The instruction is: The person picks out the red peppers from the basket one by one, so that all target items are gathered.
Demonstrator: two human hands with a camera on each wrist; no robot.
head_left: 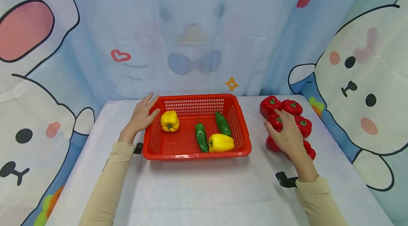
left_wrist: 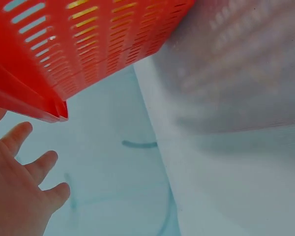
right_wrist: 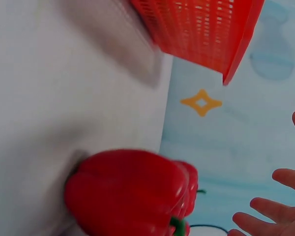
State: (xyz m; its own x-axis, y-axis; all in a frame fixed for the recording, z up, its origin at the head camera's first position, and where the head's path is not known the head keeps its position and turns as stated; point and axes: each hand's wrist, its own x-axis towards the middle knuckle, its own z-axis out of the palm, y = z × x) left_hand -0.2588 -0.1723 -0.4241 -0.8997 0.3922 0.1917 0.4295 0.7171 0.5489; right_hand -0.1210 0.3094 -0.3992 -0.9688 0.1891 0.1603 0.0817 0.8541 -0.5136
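Note:
A red plastic basket [head_left: 185,142] holds a yellow bell pepper [head_left: 170,121] at left, another yellow bell pepper [head_left: 222,143] lying at front right, and two green chili peppers [head_left: 201,136]. Beside the basket's left rim is my left hand [head_left: 138,118], fingers spread; whether it touches the rim I cannot tell. In the left wrist view its fingertips point toward the basket wall [left_wrist: 103,44]. My right hand [head_left: 288,134] hovers over several red bell peppers [head_left: 271,105], fingers apart and gripping nothing. One red bell pepper [right_wrist: 128,191] looms large in the right wrist view, below the fingers; my hand hides parts of others.
A white-covered table [head_left: 197,194] carries everything. Behind it hangs a blue curtain [head_left: 197,13] printed with cartoon animals, close to the table's back edge. The red peppers cluster near the table's right edge, with a gap of tabletop between them and the basket.

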